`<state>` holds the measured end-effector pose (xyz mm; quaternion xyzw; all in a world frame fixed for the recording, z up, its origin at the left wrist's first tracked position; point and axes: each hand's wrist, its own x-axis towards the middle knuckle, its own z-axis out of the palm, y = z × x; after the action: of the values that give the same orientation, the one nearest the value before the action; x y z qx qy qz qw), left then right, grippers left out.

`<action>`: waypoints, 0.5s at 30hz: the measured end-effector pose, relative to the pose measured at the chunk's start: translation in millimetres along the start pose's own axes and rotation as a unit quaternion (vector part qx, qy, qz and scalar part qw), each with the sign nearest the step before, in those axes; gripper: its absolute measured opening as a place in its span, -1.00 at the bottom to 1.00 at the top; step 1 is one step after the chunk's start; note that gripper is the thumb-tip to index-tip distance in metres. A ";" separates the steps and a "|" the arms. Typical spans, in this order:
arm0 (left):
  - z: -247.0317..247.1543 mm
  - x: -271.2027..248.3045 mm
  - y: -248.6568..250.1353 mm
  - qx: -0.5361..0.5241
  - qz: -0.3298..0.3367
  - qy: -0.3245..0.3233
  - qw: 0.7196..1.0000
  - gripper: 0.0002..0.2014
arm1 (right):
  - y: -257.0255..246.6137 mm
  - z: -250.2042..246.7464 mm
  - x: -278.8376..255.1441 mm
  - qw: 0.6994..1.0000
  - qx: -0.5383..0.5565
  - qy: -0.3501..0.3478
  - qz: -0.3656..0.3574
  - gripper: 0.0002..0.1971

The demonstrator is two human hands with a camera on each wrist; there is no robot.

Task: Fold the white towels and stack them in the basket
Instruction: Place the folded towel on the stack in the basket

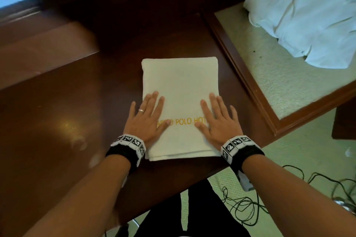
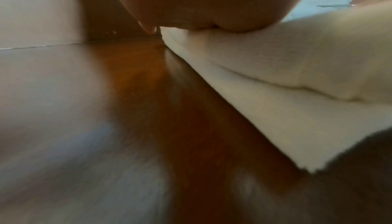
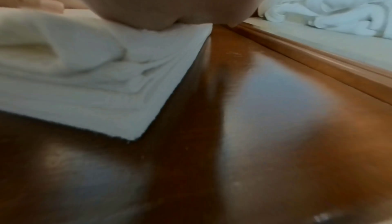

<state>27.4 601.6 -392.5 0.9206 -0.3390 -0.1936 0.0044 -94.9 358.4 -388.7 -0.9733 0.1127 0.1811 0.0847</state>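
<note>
Both hands, left [image 1: 146, 119] and right [image 1: 218, 121], press flat, fingers spread, on folded towel [image 1: 181, 82]

You have one folded towel [image 1: 180, 86] on the wooden table [image 1: 57, 121], with two hands on it, your left hand [image 1: 147, 117] and right hand [image 1: 219, 119]. One crumpled heap of white towels [image 1: 308, 15] lies past the table's right edge; how many are in it cannot be told.

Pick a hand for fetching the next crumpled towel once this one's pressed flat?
Right, probably. The crumpled white pile lies on the lower surface off to the person's right, nearer the right hand. Both hands press flat on the folded towel; the left hand would have to cross over it.
</note>
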 end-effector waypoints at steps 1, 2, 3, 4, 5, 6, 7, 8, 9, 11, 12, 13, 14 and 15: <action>0.9 -7.3 -1.3 -0.009 -0.025 0.006 1.000 -0.21 | -0.3 -1.5 -4.0 1.000 0.000 0.003 0.022 -0.24; 0.6 -12.9 -1.9 -0.026 -0.053 0.012 0.998 -0.18 | -1.7 -3.7 -7.6 0.999 0.001 0.011 0.045 -0.23; -1.2 -17.4 -1.2 -0.049 -0.085 0.020 0.995 -0.15 | -2.5 -4.7 -11.1 0.997 0.009 0.023 0.072 -0.22; -3.8 -21.7 1.2 -0.073 -0.116 0.029 0.990 -0.13 | -3.1 -5.4 -14.9 0.994 0.027 0.031 0.100 -0.22; -6.7 -25.0 4.0 -0.088 -0.145 0.036 0.985 -0.14 | -4.3 -6.4 -18.0 0.990 0.055 0.025 0.128 -0.22; -9.4 -27.2 7.1 -0.099 -0.170 0.033 0.980 -0.18 | -6.3 -8.0 -20.5 0.983 0.095 0.013 0.155 -0.25; -11.1 -28.6 10.2 -0.116 -0.191 0.018 0.975 -0.24 | -8.7 -8.5 -21.8 0.973 0.142 0.005 0.179 -0.29; -12.1 -29.2 12.9 -0.147 -0.210 0.001 0.966 -0.30 | -12.1 -8.9 -22.3 0.962 0.188 0.001 0.199 -0.36; -11.3 -28.9 14.2 -0.190 -0.230 -0.015 0.955 -0.35 | -16.2 -8.4 -21.6 0.950 0.228 0.001 0.214 -0.41; -9.8 -28.4 15.3 -0.279 -0.261 -0.029 0.924 -0.40 | -23.7 -6.6 -17.9 0.928 0.286 0.012 0.241 -0.44; -8.2 -28.5 15.5 -0.314 -0.271 -0.029 0.910 -0.41 | -26.1 -5.7 -15.8 0.916 0.310 0.015 0.255 -0.41; -7.5 -29.1 16.3 -0.339 -0.278 -0.027 0.898 -0.43 | -27.8 -6.1 -14.3 0.904 0.333 0.013 0.268 -0.38; -6.9 -30.0 17.2 -0.355 -0.280 -0.025 0.891 -0.46 | -28.6 -6.7 -13.1 0.893 0.352 0.006 0.280 -0.37; -7.0 -30.8 18.5 -0.364 -0.280 -0.023 0.888 -0.48 | -28.7 -7.6 -12.5 0.884 0.368 -0.001 0.287 -0.39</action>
<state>-3.0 605.8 -372.6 0.9064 0.0274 -0.3176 0.2771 -96.6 386.7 -373.5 -0.7969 0.4458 0.1442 0.3813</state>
